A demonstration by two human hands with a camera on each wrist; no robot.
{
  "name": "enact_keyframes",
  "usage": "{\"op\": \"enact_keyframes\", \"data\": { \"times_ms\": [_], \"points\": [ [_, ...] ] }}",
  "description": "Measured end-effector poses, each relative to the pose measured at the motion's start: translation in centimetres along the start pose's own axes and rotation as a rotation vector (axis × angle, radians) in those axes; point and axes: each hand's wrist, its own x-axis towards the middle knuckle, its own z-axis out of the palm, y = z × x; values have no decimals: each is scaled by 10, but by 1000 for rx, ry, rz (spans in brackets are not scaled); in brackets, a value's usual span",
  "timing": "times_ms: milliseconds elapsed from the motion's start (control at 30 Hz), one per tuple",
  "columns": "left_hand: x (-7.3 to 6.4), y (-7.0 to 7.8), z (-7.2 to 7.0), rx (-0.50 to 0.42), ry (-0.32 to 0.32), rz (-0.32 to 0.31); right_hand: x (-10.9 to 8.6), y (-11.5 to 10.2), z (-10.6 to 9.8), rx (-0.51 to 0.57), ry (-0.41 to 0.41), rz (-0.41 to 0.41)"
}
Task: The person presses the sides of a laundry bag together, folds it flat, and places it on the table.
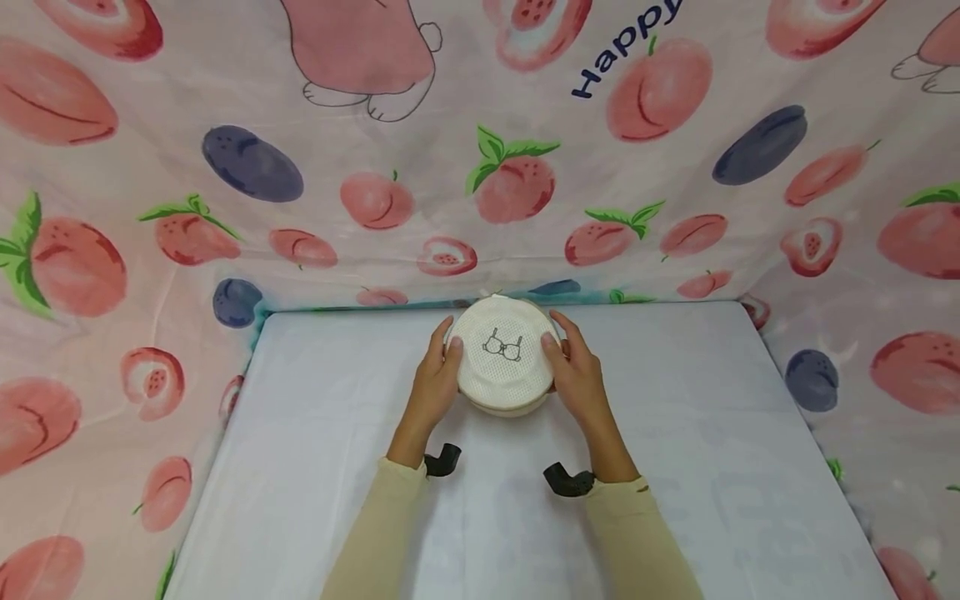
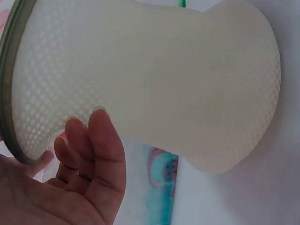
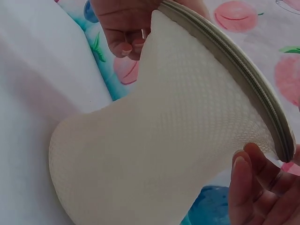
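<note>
A cream mesh laundry bag for bras [image 1: 501, 379], round on top with a bra drawing, is held between both hands near the back of the table. My left hand [image 1: 437, 371] grips its left rim, thumb on top and fingers beneath. On the opposite rim my right hand [image 1: 579, 371] grips the same way. Both wrist views show a zipper [image 3: 234, 51] along the upper edge and a narrowed waist above a rounded base. Left fingers [image 2: 105, 145] bend against the mesh from the side, as do the right fingers [image 3: 243, 183]. The bag's inside is hidden.
A white cloth [image 1: 322, 450] covers the table. Fruit-patterned fabric [image 1: 375, 150] hangs along the back and both sides, meeting the table's edges. A black curved piece sits at each wrist, the left one [image 1: 444, 460] and the right one [image 1: 567, 481].
</note>
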Motion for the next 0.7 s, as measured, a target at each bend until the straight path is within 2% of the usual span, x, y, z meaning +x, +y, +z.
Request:
{"op": "enact_keyframes", "data": {
  "times_ms": [267,700],
  "points": [
    [1,6,6,21,37,7,1,0,7,1,28,-26],
    [1,6,17,38,91,15,5,11,16,14,84,-32]
  ]
}}
